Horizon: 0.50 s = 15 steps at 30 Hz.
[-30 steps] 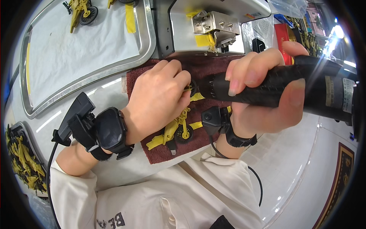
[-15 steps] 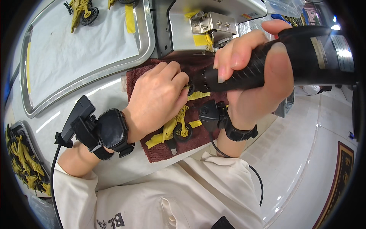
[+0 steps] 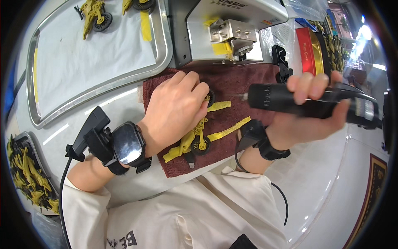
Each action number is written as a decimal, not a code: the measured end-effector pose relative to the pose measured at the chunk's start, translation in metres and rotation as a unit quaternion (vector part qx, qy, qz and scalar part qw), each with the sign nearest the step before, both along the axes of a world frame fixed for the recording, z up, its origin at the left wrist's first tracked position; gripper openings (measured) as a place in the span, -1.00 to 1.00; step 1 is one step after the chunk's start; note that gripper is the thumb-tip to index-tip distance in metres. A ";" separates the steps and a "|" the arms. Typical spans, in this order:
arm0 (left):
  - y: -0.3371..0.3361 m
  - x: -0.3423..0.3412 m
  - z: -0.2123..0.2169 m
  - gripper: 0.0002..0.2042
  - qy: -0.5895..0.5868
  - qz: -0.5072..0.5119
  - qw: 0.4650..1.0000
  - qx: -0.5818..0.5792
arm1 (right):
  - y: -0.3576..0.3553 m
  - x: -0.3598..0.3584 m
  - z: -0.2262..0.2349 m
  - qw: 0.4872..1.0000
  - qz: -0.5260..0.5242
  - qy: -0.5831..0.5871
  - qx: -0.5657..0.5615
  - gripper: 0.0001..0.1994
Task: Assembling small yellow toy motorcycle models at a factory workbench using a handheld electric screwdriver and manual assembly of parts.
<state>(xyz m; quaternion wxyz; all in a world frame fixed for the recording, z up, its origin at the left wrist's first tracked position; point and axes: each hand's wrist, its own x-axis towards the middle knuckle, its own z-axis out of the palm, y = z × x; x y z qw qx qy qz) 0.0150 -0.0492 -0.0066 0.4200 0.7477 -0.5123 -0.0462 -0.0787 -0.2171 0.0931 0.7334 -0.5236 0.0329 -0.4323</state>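
Observation:
My left hand (image 3: 176, 110) is closed over a yellow toy motorcycle part on the maroon cloth; its fingers hide most of it. A black spoked wheel (image 3: 211, 98) peeks out by the fingertips. Just below the hand lies a yellow toy motorcycle piece (image 3: 186, 144) with a black wheel; I cannot tell whether it joins the part under my fingers. My right hand (image 3: 309, 120), slightly blurred, is wrapped round a black electric screwdriver (image 3: 273, 99). The screwdriver lies roughly level, its thin bit pointing left, apart from the wheel.
The maroon cloth (image 3: 248, 76) bears yellow tape strips (image 3: 230, 128). A metal tray (image 3: 99, 96) with more toy motorcycles (image 3: 94, 18) stands far left. A silver-grey machine (image 3: 199, 41) is behind the cloth, a red box (image 3: 306, 47) to its right. Another tray (image 3: 29, 174) of yellow parts sits left.
My right hand has drawn the screwdriver to the right and a little down, away from the wheel, so its bit now shows. My left hand stays over the part.

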 end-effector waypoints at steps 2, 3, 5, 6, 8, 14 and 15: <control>0.002 0.000 0.001 -0.80 -0.004 0.002 1.000 0.011 | 0.004 -0.003 -0.023 0.999 0.006 0.010 0.039 -0.53; 0.002 0.000 0.001 -0.79 -0.004 0.000 1.000 0.019 | 0.010 -0.003 -0.034 0.998 -0.014 0.015 0.064 -0.56; -0.001 0.000 0.006 -0.79 -0.014 -0.004 1.000 0.016 | 0.008 -0.001 -0.049 0.996 -0.015 0.018 0.091 -0.59; -0.002 -0.001 0.006 -0.78 -0.016 0.001 1.000 0.010 | 0.006 0.001 -0.051 0.996 -0.025 0.027 0.083 -0.60; -0.003 -0.001 0.006 -0.81 -0.056 -0.025 0.998 0.014 | 0.002 0.005 -0.052 0.997 -0.034 0.036 0.066 -0.64; -0.011 -0.008 0.003 -0.82 -0.084 -0.063 0.994 -0.021 | 0.001 0.008 -0.052 0.988 -0.102 0.108 0.034 -0.66; -0.012 -0.009 0.001 -0.81 -0.076 -0.059 0.995 -0.040 | -0.001 0.007 -0.053 0.987 -0.110 0.114 0.034 -0.66</control>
